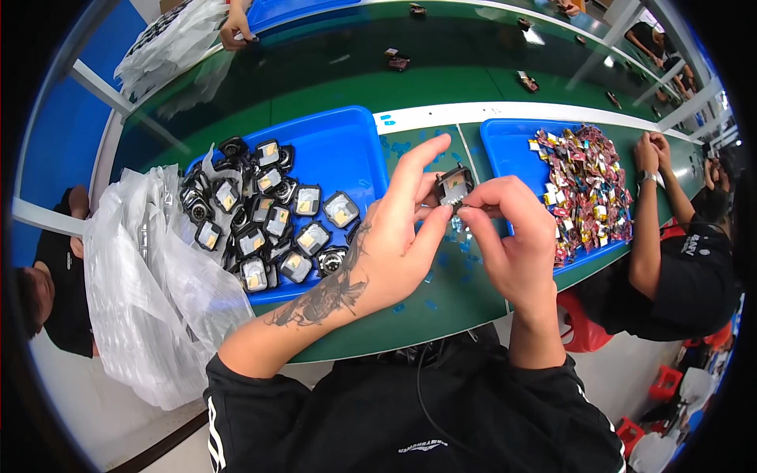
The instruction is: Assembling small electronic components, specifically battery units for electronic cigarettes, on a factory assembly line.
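My left hand (394, 236) holds a small black, square watch-like casing (455, 186) between thumb and fingers, its index finger stretched up past it. The casing's grey inner side faces me. At its lower edge, the thumb and index finger of my right hand (516, 229) are pinched together; whatever lies between their tips is too small to make out. Left of my hands, a blue tray (364, 146) carries a heap of similar black casings (276, 213). To the right, another blue tray (497, 134) holds a pile of small reddish circuit parts (587, 189) with yellow and white bits.
Clear plastic sheeting (150, 276) drapes over the left tray's side. Blue film scraps (402, 148) dot the green table (378, 331). Beyond a white rail (434, 117), a dark green conveyor carries scattered parts (397, 60). A co-worker (670, 268) sits at right; another person's hand (235, 31) reaches in at top left.
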Motion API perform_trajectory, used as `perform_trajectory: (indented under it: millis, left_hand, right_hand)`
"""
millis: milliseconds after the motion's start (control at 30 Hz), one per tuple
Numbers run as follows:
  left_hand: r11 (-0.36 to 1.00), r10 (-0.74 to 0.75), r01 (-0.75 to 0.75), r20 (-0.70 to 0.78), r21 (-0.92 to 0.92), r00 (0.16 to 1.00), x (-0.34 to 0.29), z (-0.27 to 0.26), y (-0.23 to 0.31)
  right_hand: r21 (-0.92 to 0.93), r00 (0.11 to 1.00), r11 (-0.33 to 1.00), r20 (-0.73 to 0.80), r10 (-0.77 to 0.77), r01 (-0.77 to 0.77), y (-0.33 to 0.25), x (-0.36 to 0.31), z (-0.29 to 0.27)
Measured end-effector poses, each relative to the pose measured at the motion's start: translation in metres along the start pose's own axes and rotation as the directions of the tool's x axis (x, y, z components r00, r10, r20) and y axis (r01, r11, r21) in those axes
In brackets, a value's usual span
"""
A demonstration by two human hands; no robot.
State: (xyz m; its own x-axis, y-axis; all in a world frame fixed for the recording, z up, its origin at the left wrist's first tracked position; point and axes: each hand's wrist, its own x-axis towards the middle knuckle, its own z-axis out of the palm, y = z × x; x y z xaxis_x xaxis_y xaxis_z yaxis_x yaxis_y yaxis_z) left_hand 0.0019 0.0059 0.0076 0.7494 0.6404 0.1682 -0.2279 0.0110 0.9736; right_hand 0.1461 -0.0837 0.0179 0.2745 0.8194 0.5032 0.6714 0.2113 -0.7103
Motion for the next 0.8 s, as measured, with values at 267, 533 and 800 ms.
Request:
perform_trajectory:
  millis: [267,533,800]
  left_hand:
    - [0.995,-0.068,0.064,-0.058,-0.077,0.996,0.004,-0.006,0.001]
    - [0.969,-0.106,0.108,0.023,-0.223,0.994,0.002,0.001,-0.001]
    - [0.971,-0.054,0.052,-0.004,-0.233,0.999,-0.001,0.007,-0.004]
  right_hand:
    - [0.317,0.973,0.921,0.115,0.199,-0.226,-0.003,-0.007,-0.007]
    - [0.25,0.975,0.943,0.031,0.218,-0.219,-0.008,-0.001,-0.004]
    - [0.161,0.979,0.969,-0.053,0.197,-0.186,-0.011,0.002,-0.002]
